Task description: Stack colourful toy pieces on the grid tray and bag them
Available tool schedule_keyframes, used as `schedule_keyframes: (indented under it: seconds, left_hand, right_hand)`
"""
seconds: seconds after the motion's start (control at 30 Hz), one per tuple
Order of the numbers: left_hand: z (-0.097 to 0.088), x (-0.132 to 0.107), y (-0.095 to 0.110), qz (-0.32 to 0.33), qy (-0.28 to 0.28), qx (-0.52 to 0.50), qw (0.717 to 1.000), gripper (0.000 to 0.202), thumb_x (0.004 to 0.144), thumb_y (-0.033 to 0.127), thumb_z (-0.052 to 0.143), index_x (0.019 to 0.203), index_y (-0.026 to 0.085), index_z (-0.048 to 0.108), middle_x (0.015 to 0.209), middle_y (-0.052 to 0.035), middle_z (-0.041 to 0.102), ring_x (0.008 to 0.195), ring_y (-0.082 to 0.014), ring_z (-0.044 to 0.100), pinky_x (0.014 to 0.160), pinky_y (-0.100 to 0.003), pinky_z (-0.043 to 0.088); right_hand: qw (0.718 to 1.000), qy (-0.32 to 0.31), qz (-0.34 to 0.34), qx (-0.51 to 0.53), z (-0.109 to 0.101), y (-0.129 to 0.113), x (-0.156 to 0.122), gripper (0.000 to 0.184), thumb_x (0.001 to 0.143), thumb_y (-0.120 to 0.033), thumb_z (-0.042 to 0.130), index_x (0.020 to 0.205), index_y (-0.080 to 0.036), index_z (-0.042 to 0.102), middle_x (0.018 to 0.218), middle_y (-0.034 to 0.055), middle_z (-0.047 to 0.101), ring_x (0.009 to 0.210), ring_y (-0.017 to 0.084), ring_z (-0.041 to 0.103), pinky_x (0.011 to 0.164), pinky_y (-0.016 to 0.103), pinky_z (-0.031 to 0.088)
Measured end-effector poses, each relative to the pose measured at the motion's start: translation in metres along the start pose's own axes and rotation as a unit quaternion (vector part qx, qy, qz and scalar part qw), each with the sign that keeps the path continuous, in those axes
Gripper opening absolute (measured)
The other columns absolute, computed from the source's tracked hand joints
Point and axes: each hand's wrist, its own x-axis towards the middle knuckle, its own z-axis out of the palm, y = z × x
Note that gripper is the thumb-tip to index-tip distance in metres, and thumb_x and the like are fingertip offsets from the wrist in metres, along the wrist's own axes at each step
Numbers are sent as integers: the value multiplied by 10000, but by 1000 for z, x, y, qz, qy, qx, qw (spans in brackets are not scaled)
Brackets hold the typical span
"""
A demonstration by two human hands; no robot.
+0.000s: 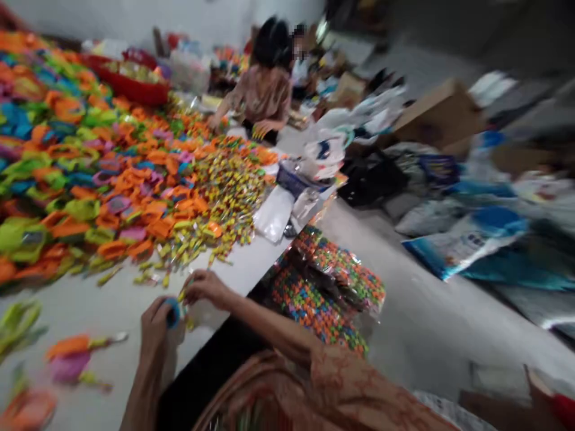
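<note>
My left hand (157,328) is closed round a small blue plastic piece (173,312) just above the white table (108,302). My right hand (207,288) is next to it, fingers pinched on a thin yellow-green piece (183,294) that meets the blue one. Both hands hover near the table's front edge. A heap of small yellow-green pieces (215,197) lies just beyond them, and a wide pile of orange, green, blue and pink plastic parts (90,155) covers the table behind. The picture is blurred by motion.
Another person (265,90) sits at the far end of the table, hands on the pile. A red basket (135,84) stands at the back. Clear bags of coloured pieces (327,287) lie on the floor to my right, with cardboard boxes (440,111) and sacks (467,239) beyond.
</note>
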Motion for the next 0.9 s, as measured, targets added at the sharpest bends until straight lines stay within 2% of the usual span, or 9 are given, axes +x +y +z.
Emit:
schedule_keyframes:
  seconds: [0.03, 0.1, 0.23, 0.47, 0.73, 0.9]
  left_hand:
    - [2, -6, 8, -25, 29, -29, 999, 246, 657, 458, 515, 516, 267, 582, 503, 52, 528, 515, -173, 477, 516, -311, 416]
    - [6, -12, 17, -56, 14, -60, 997, 196, 626, 404, 549, 538, 229, 561, 501, 42, 465, 527, -140, 413, 509, -271, 345]
    - [8, -19, 12, -104, 14, -106, 989, 210, 599, 376, 553, 676, 195, 628, 519, 49, 458, 531, -118, 382, 517, -250, 321]
    - [9, -34, 14, -90, -19, -101, 991, 214, 603, 366, 517, 686, 192, 609, 528, 52, 462, 534, -110, 372, 523, -243, 303]
    - [9, -34, 14, -118, -41, -111, 986, 175, 585, 363, 522, 613, 196, 568, 479, 58, 404, 491, -95, 300, 496, -248, 242]
    - [8, -35, 17, -144, -73, -141, 977, 164, 526, 341, 522, 573, 191, 568, 472, 45, 394, 478, -89, 281, 482, -252, 212]
  right_hand:
    - [1000, 3, -3, -3, 0, 0, -7, 363, 486, -329, 828, 724, -175, 602, 537, -24, 659, 502, 132, 635, 531, 236, 527]
    - [1000, 4, -12, -4, -3, 2, -16, 380, 504, -312, 824, 786, -180, 607, 563, -35, 670, 513, 125, 643, 542, 223, 525]
    - [1000, -12, -6, 6, -9, 4, -24, 419, 527, -320, 857, 844, -183, 620, 611, -29, 685, 546, 131, 666, 555, 228, 535]
    - [998, -56, -24, -7, -5, 2, -33, 400, 584, -372, 896, 798, -193, 609, 615, -34, 669, 533, 123, 642, 564, 246, 545]
    - [996, -86, 18, 18, -14, 1, -35, 419, 537, -315, 910, 839, -185, 650, 709, -1, 728, 599, 140, 686, 605, 255, 567]
    - [992, -122, 14, 10, -14, 1, -36, 400, 550, -310, 925, 820, -183, 658, 694, -8, 730, 610, 140, 691, 606, 250, 568]
